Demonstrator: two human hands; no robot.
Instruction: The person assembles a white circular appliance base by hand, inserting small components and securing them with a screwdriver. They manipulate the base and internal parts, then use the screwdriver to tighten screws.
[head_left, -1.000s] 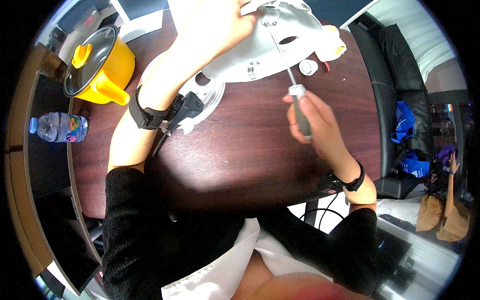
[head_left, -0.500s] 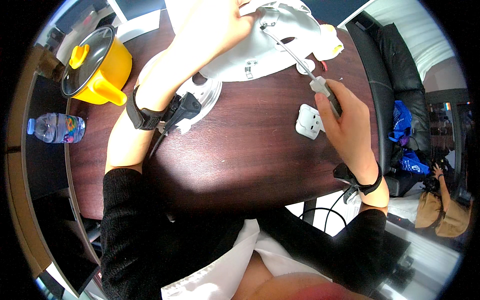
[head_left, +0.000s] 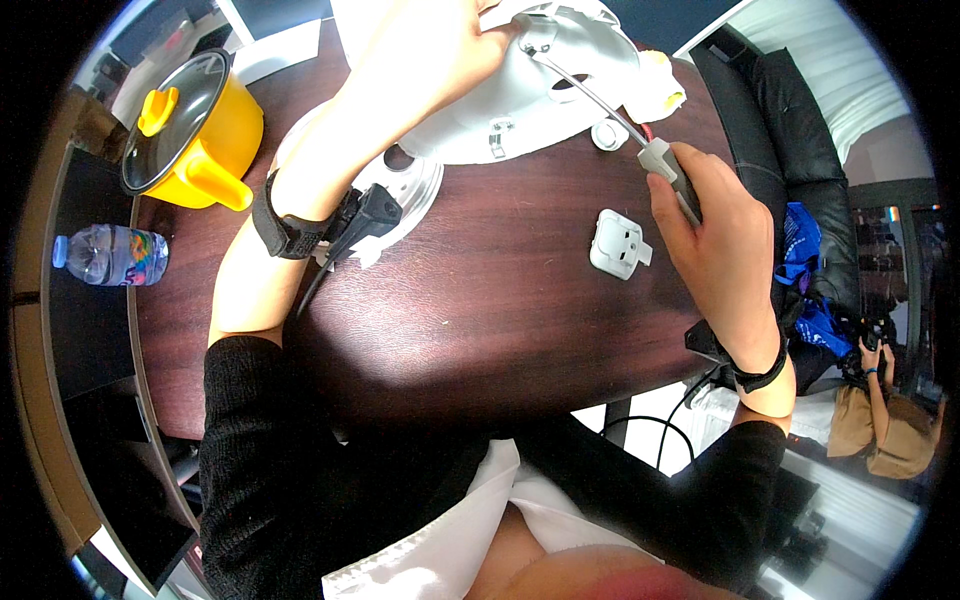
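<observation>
My right hand point(head_left: 725, 225) is closed round the grey handle of a screwdriver point(head_left: 610, 108). The shaft slants up and left, its tip at a small metal fitting inside a curved white plastic housing point(head_left: 460, 125). My left hand point(head_left: 445, 45), washed out by bright light, grips that housing at the far edge of the table, thumb toward the screwdriver tip; its other fingers are mostly hidden. A round metal-and-white part point(head_left: 425, 195) lies partly under my left forearm. Right of the middle sits a small white square plastic piece point(head_left: 619, 244) with dark slots.
A yellow pot point(head_left: 225, 130) with a glass lid stands at the far left, near a water bottle point(head_left: 120, 256). Beside the housing lie a small white round piece point(head_left: 609, 135) and a yellow-white bundle point(head_left: 656, 88). Another person point(head_left: 880, 420) is at the far right, past a black sofa point(head_left: 800, 120).
My right hand has shifted right, and the screwdriver's handle with it; the tip has moved slightly right and up. The left hand stays on the housing.
</observation>
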